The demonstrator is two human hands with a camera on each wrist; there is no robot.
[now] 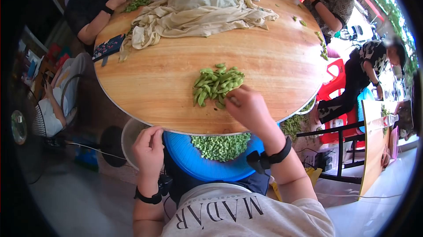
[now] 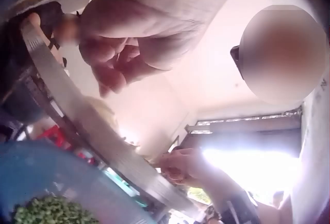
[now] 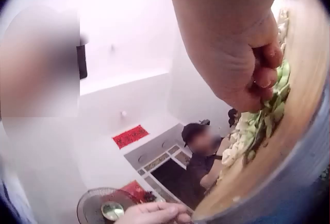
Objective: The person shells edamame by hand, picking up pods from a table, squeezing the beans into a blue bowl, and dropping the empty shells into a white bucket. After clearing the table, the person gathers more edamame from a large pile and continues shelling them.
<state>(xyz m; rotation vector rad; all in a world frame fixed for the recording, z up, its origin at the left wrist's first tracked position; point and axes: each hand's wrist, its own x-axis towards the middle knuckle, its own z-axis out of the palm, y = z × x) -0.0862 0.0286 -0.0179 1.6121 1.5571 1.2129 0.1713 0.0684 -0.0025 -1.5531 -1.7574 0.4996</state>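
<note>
A pile of green soybean pods lies on the round wooden table. My right hand is at the pile's near right edge, fingers curled down onto a pod. In the right wrist view its fingertips sit right among the pods; the pinch itself is partly hidden. My left hand is at the table's near edge, its fingers loosely bent and thumb close to them, with nothing visible in it. Below the edge, a blue basin holds shelled green beans.
Beige cloth is heaped at the table's far side. A dark patterned pouch lies at the left edge. Other people sit around the table, with more pods before them. A pale bucket stands left of the basin.
</note>
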